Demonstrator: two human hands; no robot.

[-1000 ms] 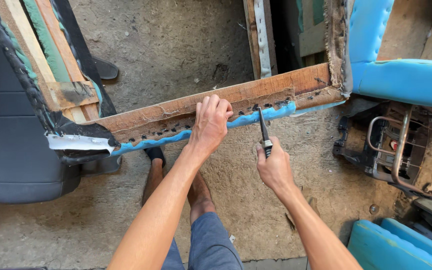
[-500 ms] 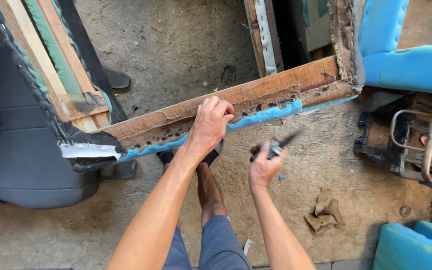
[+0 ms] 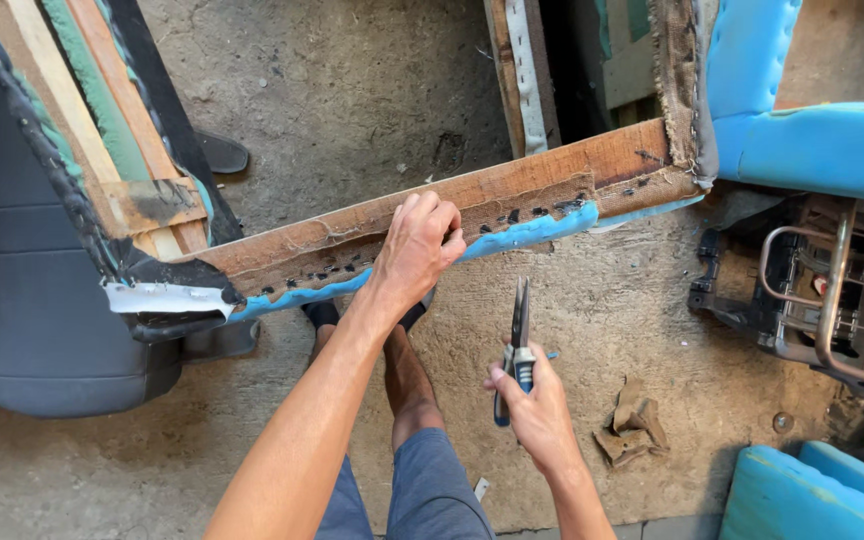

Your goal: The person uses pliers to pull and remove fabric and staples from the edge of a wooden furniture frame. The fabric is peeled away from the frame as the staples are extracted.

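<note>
A bare wooden frame rail (image 3: 512,190) of an upholstered seat runs across the view, with burlap, staples and a strip of blue fabric (image 3: 537,228) along its lower edge. My left hand (image 3: 417,248) grips the rail near its middle, fingers curled over the top. My right hand (image 3: 537,410) is below the rail, away from it, holding blue-handled pliers (image 3: 518,340) with the jaws pointing up. My leg and foot show beneath the rail.
A dark grey seat cushion (image 3: 22,300) stands at left. Blue padded armrest (image 3: 822,150) at right, a metal seat mechanism (image 3: 822,290) below it, blue foam (image 3: 812,495) at bottom right. Torn scraps (image 3: 634,430) lie on the concrete floor.
My right hand has pulled the pliers down and away from the rail, then turned them upright again. My left hand has kept its grip on the rail.
</note>
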